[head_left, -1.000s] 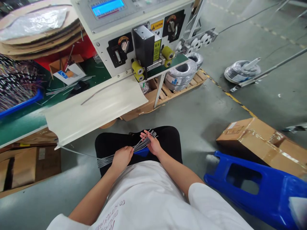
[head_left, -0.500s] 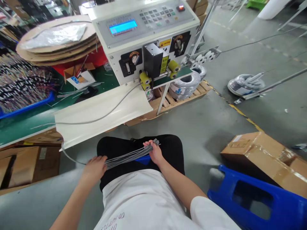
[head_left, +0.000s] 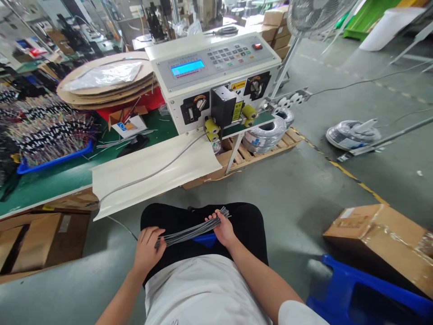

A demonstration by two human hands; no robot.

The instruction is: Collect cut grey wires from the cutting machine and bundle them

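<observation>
A bundle of grey cables (head_left: pixel 191 232) lies across the lap, between both hands. My right hand (head_left: pixel 221 226) is wrapped round its right end, and the cut tips stick out past the fingers. At the left end, my left hand (head_left: pixel 149 246) closes over the bundle with the thumb in front. One long grey cable (head_left: pixel 158 169) runs from the yellow rollers (head_left: pixel 212 128) of the white machine (head_left: pixel 216 67), along the cream chute (head_left: pixel 152 185), and hangs past its edge toward my left hand.
On the green table (head_left: pixel 20 198) are a blue tray (head_left: pixel 57 160) of wire bundles, round cardboard discs (head_left: pixel 108 97) and a small box (head_left: pixel 130 125). Cardboard boxes (head_left: pixel 379 239) and a blue stool (head_left: pixel 358 289) stand at right. Cable coils (head_left: pixel 352 134) rest on the floor.
The view has tilted up. My left hand has shifted right along the bundle, closer to my right hand, and its fingers are drawn in more. The long cable lies differently on the chute.
</observation>
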